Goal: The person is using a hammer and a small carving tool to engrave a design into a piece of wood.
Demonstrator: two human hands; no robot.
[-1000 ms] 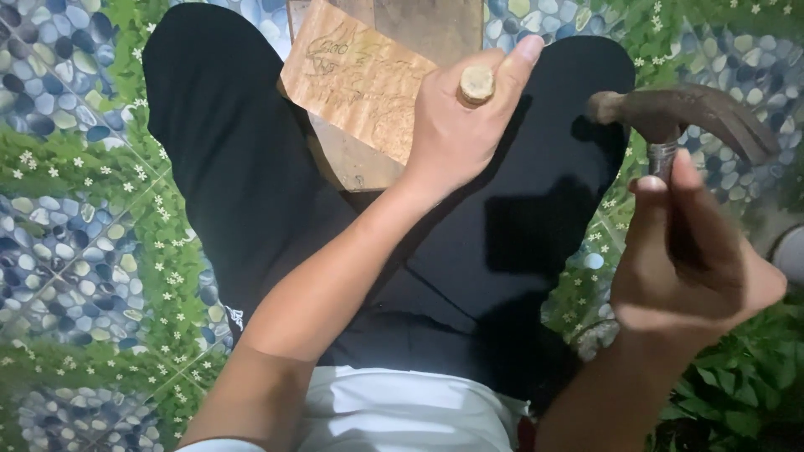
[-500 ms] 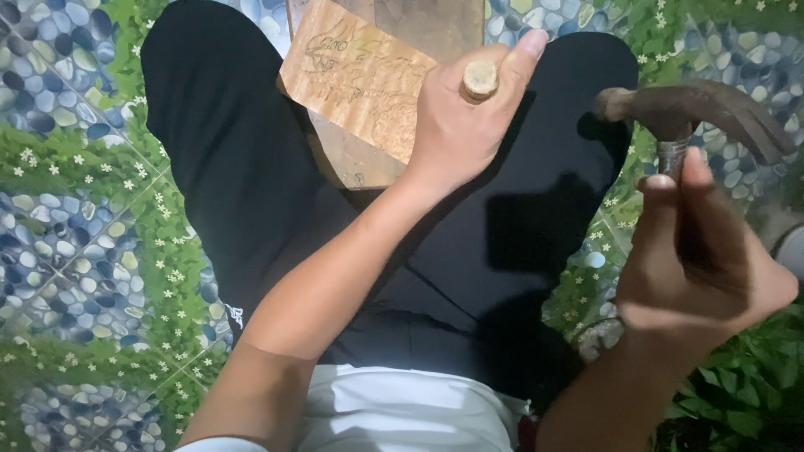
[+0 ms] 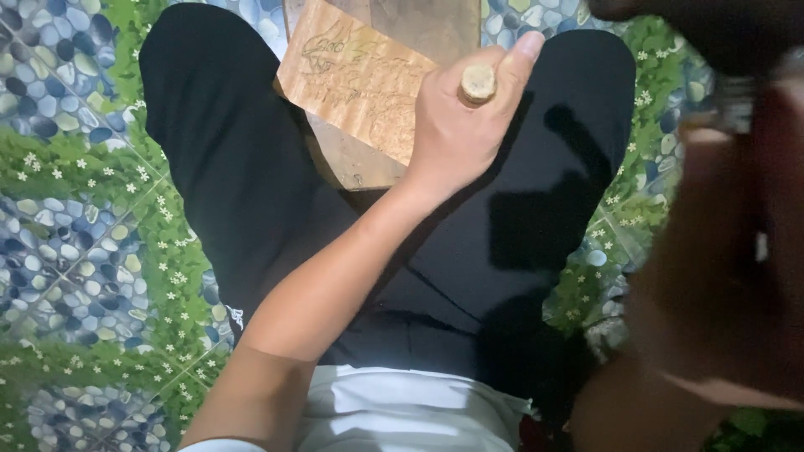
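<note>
A: Change since the earlier frame: the right hand (image 3: 720, 243) has risen close to the camera and now fills the right edge as a dark blur; the hammer it carried shows only as a dark mass at the top right corner.

B: And from largest to smallest?

A: Black trousers (image 3: 519, 209) across both thighs, over a floor (image 3: 75, 209) patterned with pebbles and grass. Beyond the left fingers lies a wooden board (image 3: 419, 25); on it, just left of those fingers, a pale carved panel (image 3: 352, 84). The left hand (image 3: 461, 125) is wrapped around a wooden-handled chisel (image 3: 478, 82), its round butt end projecting above the curled fingers (image 3: 515, 63), blade hidden beneath the hand.

B: Right fingers?

A: Too blurred; I cannot tell how they are set.

B: Step in hand?

A: Judged as carving, mid-swing. The next move calls for a square blow on the butt end, clear of the thumb.
</note>
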